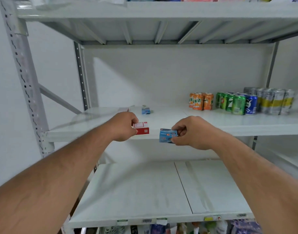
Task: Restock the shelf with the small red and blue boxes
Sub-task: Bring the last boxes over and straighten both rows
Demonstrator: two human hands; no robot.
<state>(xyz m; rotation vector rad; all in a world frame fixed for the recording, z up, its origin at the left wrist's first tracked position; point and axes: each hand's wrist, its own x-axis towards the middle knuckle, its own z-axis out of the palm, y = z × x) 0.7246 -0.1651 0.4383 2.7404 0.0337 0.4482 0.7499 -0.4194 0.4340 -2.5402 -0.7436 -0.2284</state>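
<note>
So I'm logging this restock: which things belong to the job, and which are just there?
Job: red box in left hand; blue box in right hand; small blue box on shelf.
Bystanders: orange cans; green cans; blue can; silver cans.

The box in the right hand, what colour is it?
Blue, with small red and white print; the right hand pinches the blue box. Head view shows it best.

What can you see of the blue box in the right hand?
The blue box is small, looks like printed cardboard, with pale and red markings too blurred to read. The right hand pinches its right end, holding it tilted at the middle shelf's front edge. Whether it touches the shelf is unclear. Only that hand touches it.
</note>
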